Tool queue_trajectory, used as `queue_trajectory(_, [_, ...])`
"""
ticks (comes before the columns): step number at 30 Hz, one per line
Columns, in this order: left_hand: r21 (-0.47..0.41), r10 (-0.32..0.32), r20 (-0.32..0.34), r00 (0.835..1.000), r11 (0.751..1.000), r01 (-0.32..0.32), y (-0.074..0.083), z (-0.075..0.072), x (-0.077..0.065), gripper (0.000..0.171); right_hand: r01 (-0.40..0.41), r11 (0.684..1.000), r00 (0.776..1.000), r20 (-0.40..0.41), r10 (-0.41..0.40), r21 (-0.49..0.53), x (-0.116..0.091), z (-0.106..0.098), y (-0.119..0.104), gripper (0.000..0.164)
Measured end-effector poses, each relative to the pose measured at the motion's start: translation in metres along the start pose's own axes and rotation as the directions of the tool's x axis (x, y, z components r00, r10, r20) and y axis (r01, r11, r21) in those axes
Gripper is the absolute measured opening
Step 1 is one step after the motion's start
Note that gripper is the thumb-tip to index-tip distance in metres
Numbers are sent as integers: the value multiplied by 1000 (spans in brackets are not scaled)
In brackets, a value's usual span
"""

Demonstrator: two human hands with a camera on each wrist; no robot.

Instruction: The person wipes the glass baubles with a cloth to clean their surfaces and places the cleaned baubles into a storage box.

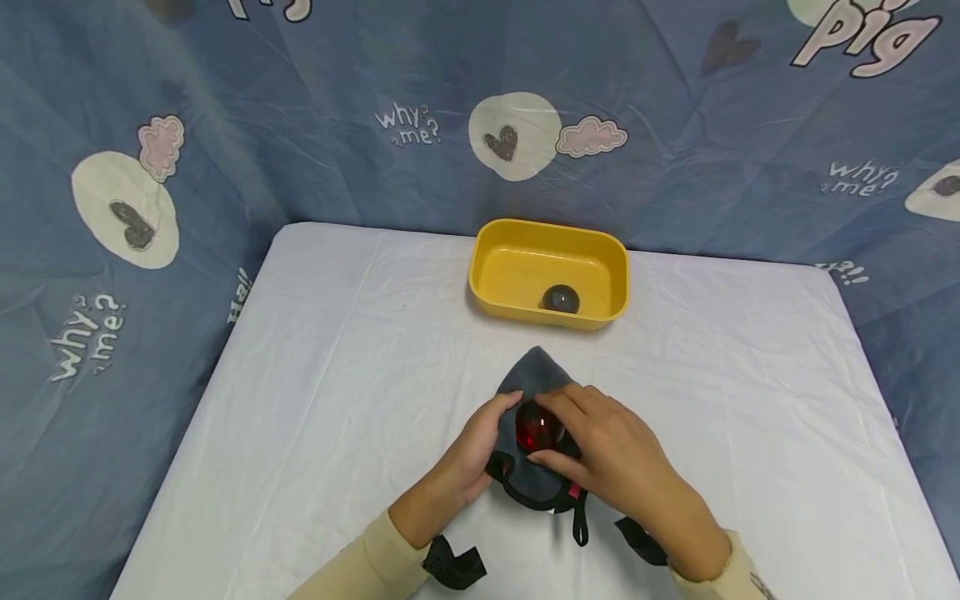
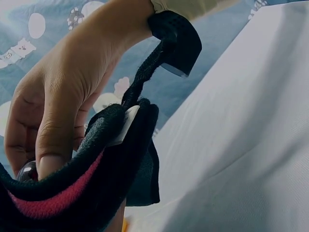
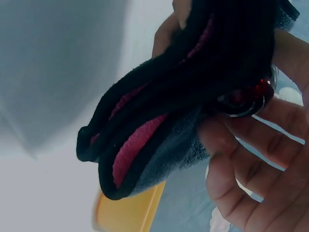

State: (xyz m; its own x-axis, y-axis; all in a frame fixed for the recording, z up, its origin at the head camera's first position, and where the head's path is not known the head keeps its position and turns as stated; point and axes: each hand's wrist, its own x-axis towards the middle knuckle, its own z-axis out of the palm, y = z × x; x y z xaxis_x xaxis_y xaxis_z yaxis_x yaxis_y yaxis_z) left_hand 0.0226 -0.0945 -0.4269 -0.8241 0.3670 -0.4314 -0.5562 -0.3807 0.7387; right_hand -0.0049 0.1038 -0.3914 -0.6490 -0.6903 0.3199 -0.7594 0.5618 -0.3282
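Note:
My left hand (image 1: 474,448) holds a folded grey cloth (image 1: 534,371) from its left side, thumb up along the edge. The cloth has black binding, a pink inner face (image 3: 133,150), a white label (image 2: 126,124) and a black hanging loop (image 1: 581,518). A clear red glass ball (image 1: 534,427) lies against the grey side. My right hand (image 1: 618,446) grips the ball from the right, thumb below it and fingertips above. In the right wrist view the ball shows partly, between fingers and dark cloth folds. The left wrist view catches only a sliver of it.
Behind the cloth, near the table's far edge, stands a yellow rectangular tub (image 1: 517,313) with a dark glassy ball (image 1: 561,299) in it. A white sheet (image 1: 360,367) covers the table. Patterned blue fabric (image 1: 322,150) hangs around it. Black straps (image 1: 453,565) show at my wrists.

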Motion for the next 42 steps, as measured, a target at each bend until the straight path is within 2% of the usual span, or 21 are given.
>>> queue_trajectory(7, [4,17,-7,1000,1000,-16,0,2,1,58,-29,998,997,-72,26,-50,1,6,-1,58])
queue_trajectory(14, [3,23,3,1000,1000,-23,0,2,2,58,-72,994,992,-115,61,-87,-1,14,-1,63])
queue_trajectory(17, [-7,20,1,1000,1000,-20,1,2,1,58,-61,995,995,-88,54,-74,-3,12,0,66])
queue_trajectory(24, [-23,35,0,999,999,-35,4,-1,0,57,-37,999,998,50,38,-19,-7,-2,0,78])
queue_trajectory(29, [-17,22,11,1000,1000,-22,5,0,0,57,-9,1000,997,77,9,0,-5,-5,-2,73])
queue_trajectory(36, [-9,15,20,1000,1000,-15,5,2,0,55,1,1000,999,40,-1,7,-4,-3,-2,67])
queue_trajectory(42, [9,7,5,1000,1000,-7,5,2,0,59,20,998,998,-59,-24,-62,0,4,-3,62])
